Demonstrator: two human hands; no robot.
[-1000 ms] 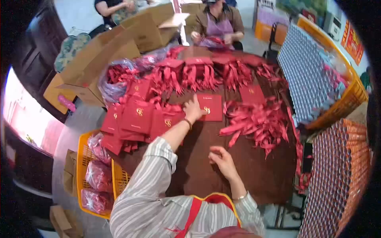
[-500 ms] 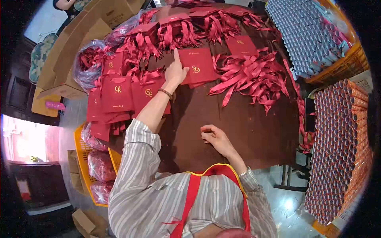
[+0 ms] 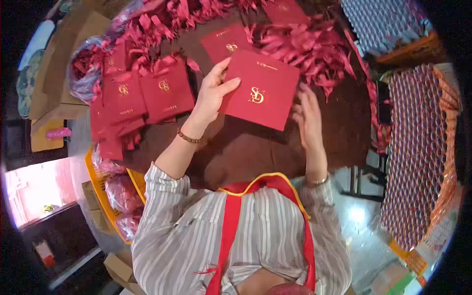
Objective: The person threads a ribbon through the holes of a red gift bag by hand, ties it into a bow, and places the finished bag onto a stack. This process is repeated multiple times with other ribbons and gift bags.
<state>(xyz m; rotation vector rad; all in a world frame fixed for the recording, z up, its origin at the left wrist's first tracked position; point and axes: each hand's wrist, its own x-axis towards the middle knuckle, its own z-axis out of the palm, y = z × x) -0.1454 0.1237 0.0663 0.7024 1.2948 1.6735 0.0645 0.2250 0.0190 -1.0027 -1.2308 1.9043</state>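
A flat red paper bag [image 3: 273, 83] with a gold logo is raised above the brown-covered table, turned slightly. My left hand [image 3: 212, 93] grips its left edge, thumb on the front face and fingers behind. Just off the bag's right edge is my right hand [image 3: 309, 118], fingers stretched and a little blurred, holding nothing. Behind the raised bag lie more flat red bags [image 3: 216, 42], partly covered by it. A loose heap of red ribbons [image 3: 314, 49] spreads to the right of them. Red bags with ribbon handles [image 3: 167, 93] are stacked on the left.
Along the table's far side are more ribboned bags [image 3: 182, 12]. Orange-sided tubes [image 3: 415, 152] stand packed at the right, with blue ones [image 3: 383, 24] behind. A yellow crate [image 3: 101, 191] holding plastic-wrapped bundles and a cardboard box [image 3: 73, 73] are at the left.
My left hand has picked a flat red bag off the pile and drawn it nearer. My right hand has moved forward and right, its fingers now extended. The view has tilted down.
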